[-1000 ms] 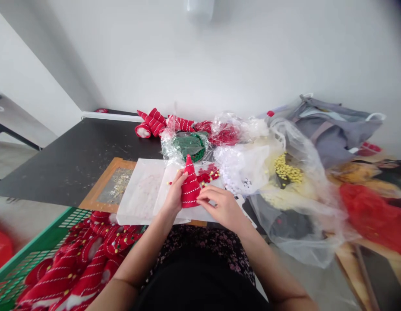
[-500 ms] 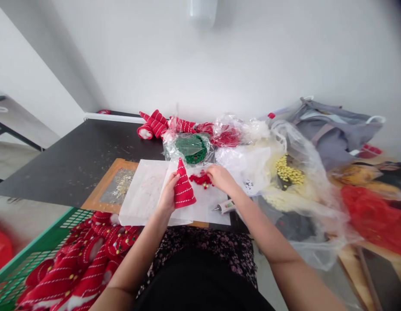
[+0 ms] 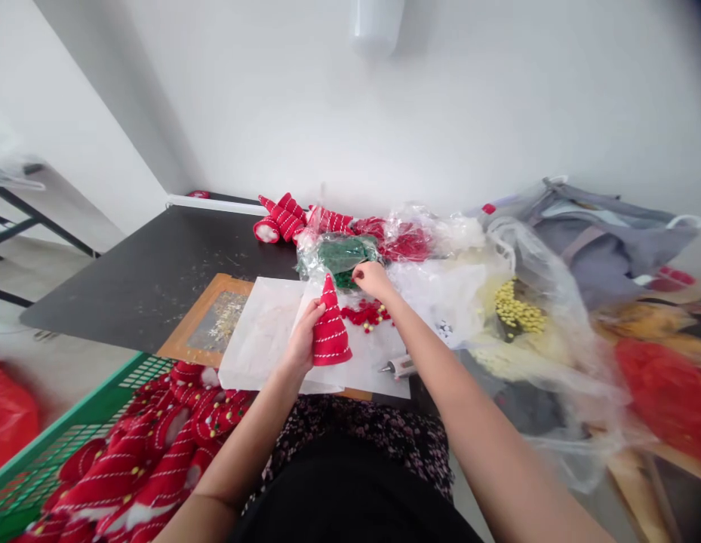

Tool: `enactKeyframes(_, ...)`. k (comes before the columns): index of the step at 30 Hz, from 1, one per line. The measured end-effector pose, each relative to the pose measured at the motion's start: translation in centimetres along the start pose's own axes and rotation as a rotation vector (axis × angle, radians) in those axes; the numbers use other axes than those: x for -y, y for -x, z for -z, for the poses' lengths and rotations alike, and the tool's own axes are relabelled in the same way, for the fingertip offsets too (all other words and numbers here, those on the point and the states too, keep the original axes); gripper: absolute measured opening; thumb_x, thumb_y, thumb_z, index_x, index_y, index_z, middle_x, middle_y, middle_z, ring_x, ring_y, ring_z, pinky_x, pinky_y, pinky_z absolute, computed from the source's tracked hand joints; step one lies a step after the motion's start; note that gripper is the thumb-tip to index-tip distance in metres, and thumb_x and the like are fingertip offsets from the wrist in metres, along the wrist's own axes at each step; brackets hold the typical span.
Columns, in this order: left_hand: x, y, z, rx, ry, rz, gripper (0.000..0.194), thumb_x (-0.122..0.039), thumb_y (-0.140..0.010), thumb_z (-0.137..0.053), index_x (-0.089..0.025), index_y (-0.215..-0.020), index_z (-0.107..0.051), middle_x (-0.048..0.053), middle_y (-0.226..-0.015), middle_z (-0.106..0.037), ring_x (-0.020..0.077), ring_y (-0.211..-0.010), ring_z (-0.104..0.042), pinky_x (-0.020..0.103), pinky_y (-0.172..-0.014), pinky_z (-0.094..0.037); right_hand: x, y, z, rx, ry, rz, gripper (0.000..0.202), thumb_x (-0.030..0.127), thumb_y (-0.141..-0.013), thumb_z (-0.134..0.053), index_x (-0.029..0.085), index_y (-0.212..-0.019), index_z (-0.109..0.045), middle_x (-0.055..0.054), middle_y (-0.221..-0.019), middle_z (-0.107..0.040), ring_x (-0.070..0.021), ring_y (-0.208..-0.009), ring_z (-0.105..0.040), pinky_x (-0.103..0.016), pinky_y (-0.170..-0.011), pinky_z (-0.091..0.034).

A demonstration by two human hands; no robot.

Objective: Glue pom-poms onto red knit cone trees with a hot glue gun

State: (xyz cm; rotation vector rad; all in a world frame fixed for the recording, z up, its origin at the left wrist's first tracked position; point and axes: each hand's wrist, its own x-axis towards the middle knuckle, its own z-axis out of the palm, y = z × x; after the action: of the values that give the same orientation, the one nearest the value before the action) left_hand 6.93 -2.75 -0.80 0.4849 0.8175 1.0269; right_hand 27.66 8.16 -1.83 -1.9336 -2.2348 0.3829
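My left hand [image 3: 303,337] is closed around a red fabric cone [image 3: 332,332] with white stitched stripes, its tip pointing up. Fingers pinched together, my right hand [image 3: 375,280] is at the front edge of a clear plastic bag of green pompoms [image 3: 339,255]. Whatever lies between those fingertips is too small to make out. Just below the right wrist is a pile of small red pompoms [image 3: 361,314], a few yellow ones among them, on white paper [image 3: 358,354]. A glue gun [image 3: 400,367] rests on the paper beside my right forearm.
Striped red cones [image 3: 282,217] and a bag of red pompoms [image 3: 407,240] line the wall. At right are yellow pompoms [image 3: 517,308] in clear plastic and a grey bag [image 3: 599,249]. A green basket [image 3: 115,392] of stuffed red cones stands lower left, near a wooden frame [image 3: 177,335].
My right hand has moved from the red pompoms up and back to the bag of green ones. The left hand still holds the cone. The whole view has shifted slightly.
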Motion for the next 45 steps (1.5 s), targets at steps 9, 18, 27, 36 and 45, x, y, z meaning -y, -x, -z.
enactKeyframes(9, 1.4, 0.0, -1.7, 0.037, 0.022, 0.050, 0.048, -0.041, -0.068, -0.089, -0.020, -0.102, -0.062, -0.003, -0.077, -0.068, 0.0138, -0.060, -0.063, 0.025, -0.059, -0.050, -0.4, 0.5, -0.4, 0.051, -0.010, -0.003, 0.027, 0.009, -0.094, -0.064, 0.016, -0.115, -0.080, -0.012, -0.122, -0.079, -0.0239, -0.118, -0.071, -0.028, -0.104, -0.047)
enactKeyframes(18, 1.2, 0.7, -1.6, 0.014, 0.019, 0.044, 0.049, -0.041, -0.066, -0.090, -0.020, -0.101, -0.063, -0.001, -0.081, -0.072, 0.0160, -0.065, -0.068, 0.026, -0.064, -0.054, -0.9, -0.2, -1.5, 0.088, -0.075, -0.075, 0.029, 0.038, -0.101, -0.069, 0.018, -0.122, -0.069, -0.010, -0.128, -0.069, -0.0242, -0.113, -0.069, -0.046, -0.099, -0.058)
enactKeyframes(27, 1.6, 0.5, -1.1, 0.002, 0.021, 0.086, 0.048, -0.042, -0.067, -0.089, -0.019, -0.103, -0.066, 0.003, -0.085, -0.075, 0.0194, -0.068, -0.071, 0.029, -0.063, -0.056, -1.5, 2.9, 1.5, -0.163, -0.452, -0.074, 0.017, 0.016, -0.091, -0.063, 0.014, -0.100, -0.076, -0.009, -0.092, -0.081, -0.0216, -0.084, -0.077, -0.032, -0.080, -0.060)
enactKeyframes(36, 2.0, -0.1, -1.6, -0.035, 0.069, 0.131, 0.040, -0.037, -0.069, -0.088, -0.018, -0.098, -0.069, 0.002, -0.081, -0.075, 0.0172, -0.063, -0.069, 0.028, -0.062, -0.056, 2.8, 13.7, 2.8, -0.222, -1.030, 0.208, 0.012, 0.032, -0.085, -0.075, 0.022, -0.090, -0.079, -0.006, -0.103, -0.078, -0.0191, -0.088, -0.075, -0.031, -0.076, -0.063)
enactKeyframes(45, 2.0, 0.3, -1.9, 0.072, 0.077, 0.053, 0.040, -0.037, -0.070, -0.088, -0.019, -0.098, -0.068, 0.001, -0.085, -0.074, 0.0175, -0.069, -0.069, 0.027, -0.067, -0.053, 4.5, 14.4, 2.4, -0.389, -0.810, 0.239, 0.008, 0.032, -0.091, -0.074, 0.025, -0.094, -0.077, -0.004, -0.090, -0.079, -0.0195, -0.076, -0.075, -0.035, -0.079, -0.066)
